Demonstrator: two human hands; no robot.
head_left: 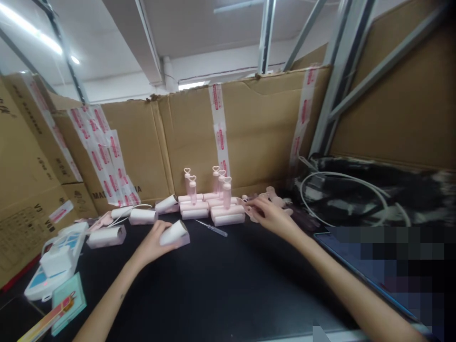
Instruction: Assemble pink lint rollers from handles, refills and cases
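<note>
My left hand [156,244] is closed around a white roll [173,232] seated in a pale pink plastic holder [184,240], tilted a little above the black table. Toward the back right, my right hand [265,213] is among small pink plastic parts [272,195], fingers bent together at the tips; what they pinch is hidden. Between the hands stand several pink roller units [228,216] with upright bottles topped by heart-shaped loops [227,181]. A slim screwdriver with a clear handle [217,231] lies in front of them.
More white rolls in holders [107,235] lie at the left, beside a white power strip [73,242] with a plug and cable. Cardboard walls [188,128] close off the back. On the right are a coiled white cable [302,190], black plastic bags [342,190] and a tablet-like screen [356,266].
</note>
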